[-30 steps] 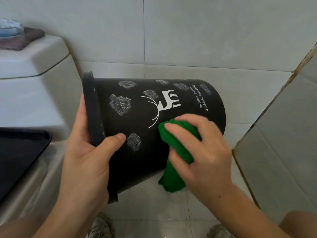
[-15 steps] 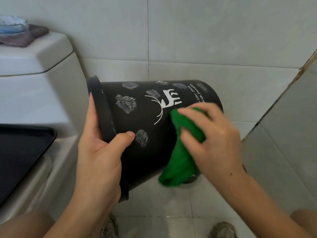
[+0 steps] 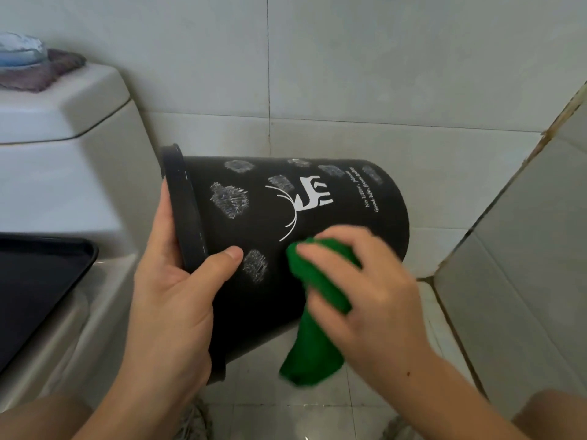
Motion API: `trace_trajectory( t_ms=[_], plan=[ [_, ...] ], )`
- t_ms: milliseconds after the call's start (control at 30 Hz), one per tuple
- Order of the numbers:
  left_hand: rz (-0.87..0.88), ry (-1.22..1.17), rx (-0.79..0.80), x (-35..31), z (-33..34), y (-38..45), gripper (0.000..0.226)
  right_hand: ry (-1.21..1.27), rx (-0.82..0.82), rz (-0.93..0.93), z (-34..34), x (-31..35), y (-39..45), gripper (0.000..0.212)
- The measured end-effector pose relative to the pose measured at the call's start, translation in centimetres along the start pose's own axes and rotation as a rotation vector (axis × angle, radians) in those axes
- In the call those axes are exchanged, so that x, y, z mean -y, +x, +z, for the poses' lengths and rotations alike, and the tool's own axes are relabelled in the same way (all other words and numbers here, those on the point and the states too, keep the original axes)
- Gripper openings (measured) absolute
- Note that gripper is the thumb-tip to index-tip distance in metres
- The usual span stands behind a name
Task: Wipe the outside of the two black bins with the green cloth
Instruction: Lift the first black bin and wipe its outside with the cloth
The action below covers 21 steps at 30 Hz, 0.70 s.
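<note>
One black bin with a white deer print and several grey chalky smudges is held on its side in mid-air, rim to the left. My left hand grips the rim, thumb on the outer wall, fingers hidden inside. My right hand holds the bunched green cloth and presses it against the lower side of the bin, near a smudge; the cloth's tail hangs below. A second bin is not in view.
A white toilet tank stands at left with a blue object on a dark cloth on its lid. A black tray lies on the closed toilet lid. Tiled walls close in behind and at right. My shoes show on the floor.
My right hand has slid the cloth down and left along the bin's side, away from the base. The bin sits slightly more to the right in view.
</note>
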<state>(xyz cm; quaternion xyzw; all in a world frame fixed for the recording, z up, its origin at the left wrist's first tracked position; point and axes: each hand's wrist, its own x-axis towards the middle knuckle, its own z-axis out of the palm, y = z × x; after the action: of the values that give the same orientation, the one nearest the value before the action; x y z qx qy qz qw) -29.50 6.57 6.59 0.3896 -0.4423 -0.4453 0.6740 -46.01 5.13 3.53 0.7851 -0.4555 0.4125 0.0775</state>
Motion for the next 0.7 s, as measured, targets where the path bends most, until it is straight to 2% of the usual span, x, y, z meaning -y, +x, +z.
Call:
trace_trajectory(
  t_ms=[67, 200, 267, 400, 567, 700],
  plan=[
    [-0.01, 0.002, 0.001, 0.4, 0.1, 0.1, 0.081, 0.029, 0.037, -0.004, 0.1, -0.4, 0.1, 0.033],
    [0.038, 0.02, 0.019, 0.6, 0.2, 0.2, 0.085, 0.069, -0.159, 0.201, -0.3, -2.4, 2.4, 0.035],
    [0.064, 0.006, 0.031, 0.6, 0.3, 0.2, 0.08, 0.084, -0.197, 0.167, 0.0, -0.7, 2.1, 0.035],
    [0.065, -0.011, 0.056, 1.1, 0.5, 0.2, 0.067, 0.136, -0.082, -0.033, 1.1, 2.4, 0.5, 0.032],
    [0.089, 0.025, 0.061, 1.5, 1.0, 0.0, 0.067, 0.224, -0.218, 0.212, 0.5, 0.3, 3.4, 0.031],
    [0.086, 0.038, 0.039, 2.0, 1.1, -0.3, 0.069, 0.227, -0.216, 0.103, 1.7, 3.4, 1.2, 0.025]
  ],
)
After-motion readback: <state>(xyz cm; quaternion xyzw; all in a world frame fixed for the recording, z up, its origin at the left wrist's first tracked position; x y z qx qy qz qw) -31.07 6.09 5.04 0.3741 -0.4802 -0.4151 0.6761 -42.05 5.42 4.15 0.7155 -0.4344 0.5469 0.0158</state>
